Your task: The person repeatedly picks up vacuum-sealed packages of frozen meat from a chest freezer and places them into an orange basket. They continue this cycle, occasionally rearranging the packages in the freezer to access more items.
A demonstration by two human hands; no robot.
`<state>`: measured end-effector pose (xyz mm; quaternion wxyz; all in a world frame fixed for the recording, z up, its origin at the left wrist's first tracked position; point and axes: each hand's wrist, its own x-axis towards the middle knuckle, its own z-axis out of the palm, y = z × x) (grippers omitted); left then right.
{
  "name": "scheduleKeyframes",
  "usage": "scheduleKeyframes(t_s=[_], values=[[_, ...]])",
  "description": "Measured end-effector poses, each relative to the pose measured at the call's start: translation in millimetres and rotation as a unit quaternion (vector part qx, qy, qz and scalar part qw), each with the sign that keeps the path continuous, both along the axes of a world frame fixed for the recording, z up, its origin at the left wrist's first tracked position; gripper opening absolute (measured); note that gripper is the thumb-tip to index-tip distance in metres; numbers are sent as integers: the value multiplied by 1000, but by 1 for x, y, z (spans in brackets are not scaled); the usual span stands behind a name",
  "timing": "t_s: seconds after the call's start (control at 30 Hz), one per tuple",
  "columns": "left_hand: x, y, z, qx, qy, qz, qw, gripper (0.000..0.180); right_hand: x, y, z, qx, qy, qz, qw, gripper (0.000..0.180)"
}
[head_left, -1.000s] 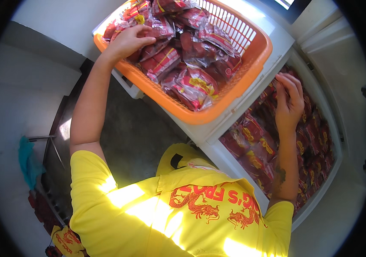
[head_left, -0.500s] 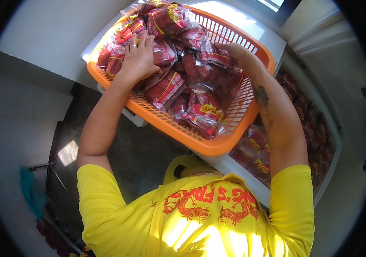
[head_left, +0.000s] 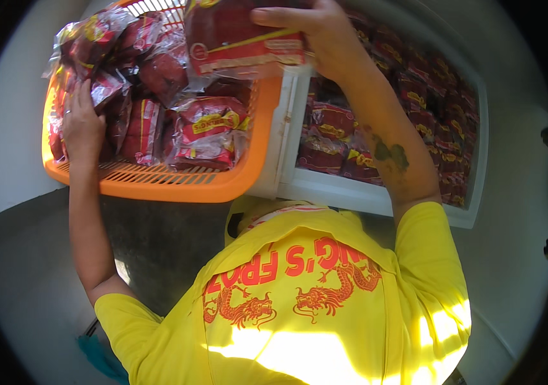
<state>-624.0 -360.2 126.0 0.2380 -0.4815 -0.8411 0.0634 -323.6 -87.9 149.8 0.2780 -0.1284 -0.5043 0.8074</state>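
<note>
High at the top of the view, my right hand (head_left: 337, 40) grips a clear plastic pack of dark red food (head_left: 242, 38) by its right side, fingers partly behind it. The pack has a red and yellow label and hangs above the right part of an orange slotted basket (head_left: 190, 192). My left hand (head_left: 83, 128) lies with fingers stretched over packs at the basket's left side. Several similar packs fill the basket, among them a shiny one (head_left: 210, 131) near its front right corner and a heaped one (head_left: 97, 38) at the far left.
Right of the basket, an open white chest freezer (head_left: 331, 183) holds neat rows of similar red packs (head_left: 408, 83). Its white rim stands between basket and packs. A pale wall (head_left: 11, 128) is on the left; a teal cloth (head_left: 102, 359) lies low at the left.
My right hand has lifted a pack out of the basket and moved toward the freezer. My view has turned right, so the basket appears farther left. My left hand stays on the packs.
</note>
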Motion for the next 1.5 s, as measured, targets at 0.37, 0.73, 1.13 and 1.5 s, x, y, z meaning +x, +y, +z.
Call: scheduleKeyframes(t_s=[0.37, 0.73, 1.13, 1.5], values=[[30, 3, 58, 109, -132, 144, 975, 40, 219, -58, -195, -209, -259, -180, 926, 53], [148, -3, 125, 348, -296, 24, 889, 33, 192, -72, -218, 340, -529, -14, 777, 72], [306, 7, 117, 348, -337, 28, 874, 37, 197, -43, -203, 352, -513, 118, 774, 54], [349, 31, 77, 289, -453, -84, 839, 45, 189, -52, -258, 641, -341, 135, 675, 67]])
